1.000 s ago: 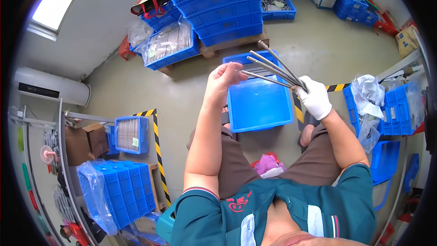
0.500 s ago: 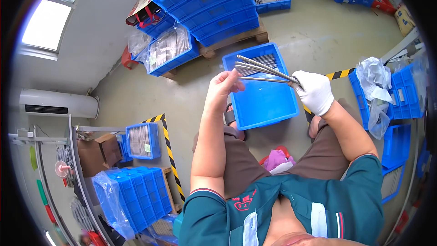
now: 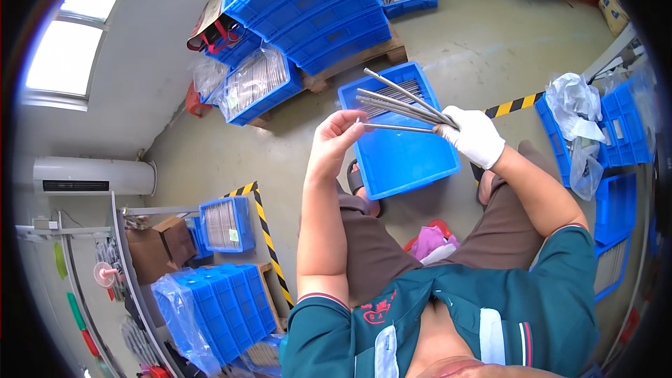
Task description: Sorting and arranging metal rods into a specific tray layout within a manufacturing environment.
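Observation:
My right hand, in a white glove, is closed round the near ends of several slim metal rods. These fan out to the left over an open blue bin on the floor. One lower rod stands apart from the others. My bare left hand pinches at its far end, thumb and fingers together; the exact contact at the tip is small and hard to make out. More metal rods lie side by side at the bin's far end, partly covered by those I hold.
Stacked blue crates rise on a wooden pallet beyond the bin. Another crate stack stands lower left, beside striped floor tape. Crates with plastic bags stand to the right. A purple cloth lies between my legs.
The held rods have spread wider, and the lower one sits further from the rest. My left fingers have closed in at that rod's tip. The whole view has shifted slightly.

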`<state>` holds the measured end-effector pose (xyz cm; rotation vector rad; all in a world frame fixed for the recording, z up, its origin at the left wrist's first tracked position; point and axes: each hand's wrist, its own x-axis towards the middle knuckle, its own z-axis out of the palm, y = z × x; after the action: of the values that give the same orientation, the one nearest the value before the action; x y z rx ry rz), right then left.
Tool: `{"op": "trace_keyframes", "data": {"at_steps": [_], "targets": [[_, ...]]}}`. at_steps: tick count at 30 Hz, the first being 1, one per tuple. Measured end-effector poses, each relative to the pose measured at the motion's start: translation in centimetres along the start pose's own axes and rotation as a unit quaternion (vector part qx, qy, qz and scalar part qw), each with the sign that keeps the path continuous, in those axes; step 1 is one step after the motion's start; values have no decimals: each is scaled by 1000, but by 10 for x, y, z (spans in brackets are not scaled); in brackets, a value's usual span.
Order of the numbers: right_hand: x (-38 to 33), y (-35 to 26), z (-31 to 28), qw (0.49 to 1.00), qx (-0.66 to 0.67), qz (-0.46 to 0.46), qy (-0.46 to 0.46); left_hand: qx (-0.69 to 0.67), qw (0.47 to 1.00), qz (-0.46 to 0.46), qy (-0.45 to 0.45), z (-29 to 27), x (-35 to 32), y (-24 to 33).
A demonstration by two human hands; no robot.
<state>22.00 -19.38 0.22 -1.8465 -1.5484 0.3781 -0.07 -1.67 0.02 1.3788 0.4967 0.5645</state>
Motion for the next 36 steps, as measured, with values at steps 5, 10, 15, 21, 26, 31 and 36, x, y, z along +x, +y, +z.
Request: {"op": "trace_keyframes", "data": {"at_steps": [5,10,15,21,26,31,36], "targets": [[-4,-6,0,994,-93,-34,44,52,996,-61,35,3,-1,1],[-3,8,-3,1000,22,6,3,11,993,4,119,-29,-3,8],[1,-11,-9,955,213,167,-123,-14,999,-14,35,-14,-1,1],[4,-14,-10,936,253,177,-169,-25,1000,-17,-1,-11,-2,3],[4,-14,-11,930,260,188,-181,-7,1000,-16,1,-11,-2,4],[3,-13,-9,930,262,180,-182,-10,1000,-13,4,-11,-2,5],[2,-11,-7,934,260,171,-177,-6,1000,-20,-17,-9,-4,7]]}}
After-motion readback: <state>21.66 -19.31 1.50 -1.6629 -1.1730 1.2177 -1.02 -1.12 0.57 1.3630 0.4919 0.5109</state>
